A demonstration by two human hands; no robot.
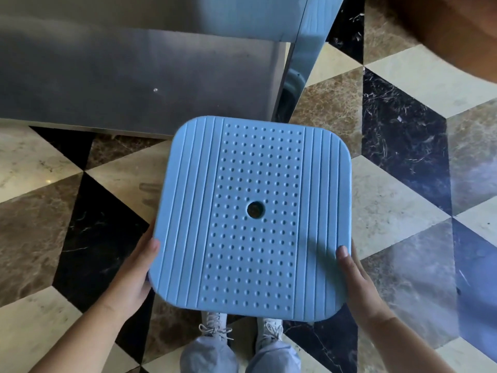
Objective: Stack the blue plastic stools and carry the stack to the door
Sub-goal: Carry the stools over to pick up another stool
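Observation:
A blue plastic stool (250, 211) fills the middle of the view, seen from straight above: a square seat with rounded corners, ribbed sides, a dotted middle and a round hole. It is held up above the floor. My left hand (134, 275) grips its left edge, thumb on top of the seat. My right hand (355, 281) grips the right edge the same way. The legs, and any stools stacked beneath, are hidden under the seat.
A brushed-metal cabinet or counter (134, 71) stands just ahead and to the left, with a shiny metal post (304, 49) at its corner. The floor (403, 146) is patterned marble tile. My two white shoes (242, 335) show below the stool.

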